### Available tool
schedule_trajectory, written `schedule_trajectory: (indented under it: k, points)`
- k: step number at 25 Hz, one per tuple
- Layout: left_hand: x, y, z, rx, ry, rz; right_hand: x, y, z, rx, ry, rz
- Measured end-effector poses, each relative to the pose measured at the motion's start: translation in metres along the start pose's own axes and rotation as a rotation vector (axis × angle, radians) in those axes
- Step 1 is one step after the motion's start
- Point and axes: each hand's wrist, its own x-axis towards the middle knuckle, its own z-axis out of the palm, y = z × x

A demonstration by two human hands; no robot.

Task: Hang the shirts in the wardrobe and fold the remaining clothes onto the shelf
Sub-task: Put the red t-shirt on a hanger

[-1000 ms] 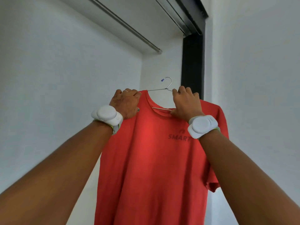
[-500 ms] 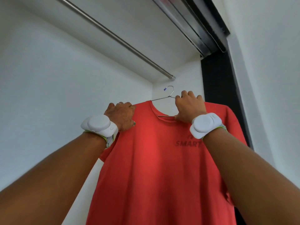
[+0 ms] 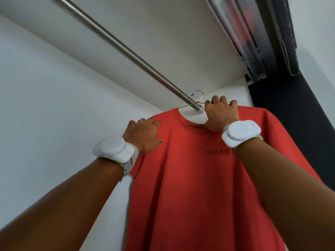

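Observation:
A red T-shirt (image 3: 203, 187) with dark lettering hangs on a thin wire hanger (image 3: 197, 95), held up inside a white wardrobe. My left hand (image 3: 143, 135) grips the shirt's left shoulder. My right hand (image 3: 221, 114) is closed on the hanger at the neckline, by the base of the hook. The hook's blue-tipped end sits just beside the far end of the metal wardrobe rail (image 3: 117, 46); I cannot tell whether it is over the rail.
The rail runs from upper left to its wall mount (image 3: 199, 110) at the back. White wardrobe walls (image 3: 54, 105) close in left and behind. A sliding-door track (image 3: 253, 38) and dark door edge (image 3: 290, 115) lie to the upper right.
Both hands have lifted the shirt and hanger up toward the rail. The view has tilted upward, and the hook now sits at the rail's far end.

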Motion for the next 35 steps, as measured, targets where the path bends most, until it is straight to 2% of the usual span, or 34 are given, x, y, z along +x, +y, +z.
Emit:
schedule_trajectory:
  k: [4, 11, 16, 19, 23, 28, 30, 35]
  points:
    - [0.013, -0.004, 0.014, -0.042, 0.024, -0.006, 0.01, -0.007, 0.008, -0.044, -0.006, -0.036]
    - [0.015, -0.001, 0.034, -0.073, -0.049, 0.002, 0.019, -0.005, 0.013, -0.047, 0.011, -0.063]
    - [-0.004, -0.003, 0.035, -0.066, -0.101, -0.027, 0.015, -0.027, 0.01, -0.072, 0.001, -0.194]
    - [-0.017, -0.001, 0.03, -0.032, -0.155, -0.019, 0.005, -0.023, 0.004, 0.007, 0.049, -0.182]
    - [-0.025, 0.012, 0.01, -0.097, -0.138, -0.009, -0.011, -0.013, -0.015, 0.18, 0.071, -0.177]
    - [-0.068, 0.045, -0.016, -0.196, -0.103, 0.009, -0.083, -0.005, -0.038, 0.242, 0.007, -0.183]
    - [-0.114, 0.067, -0.032, -0.24, -0.125, 0.023, -0.143, 0.005, -0.057, 0.254, -0.116, -0.119]
    - [-0.258, 0.142, -0.05, -0.349, -0.166, 0.048, -0.318, 0.035, -0.094, 0.351, -0.244, 0.093]
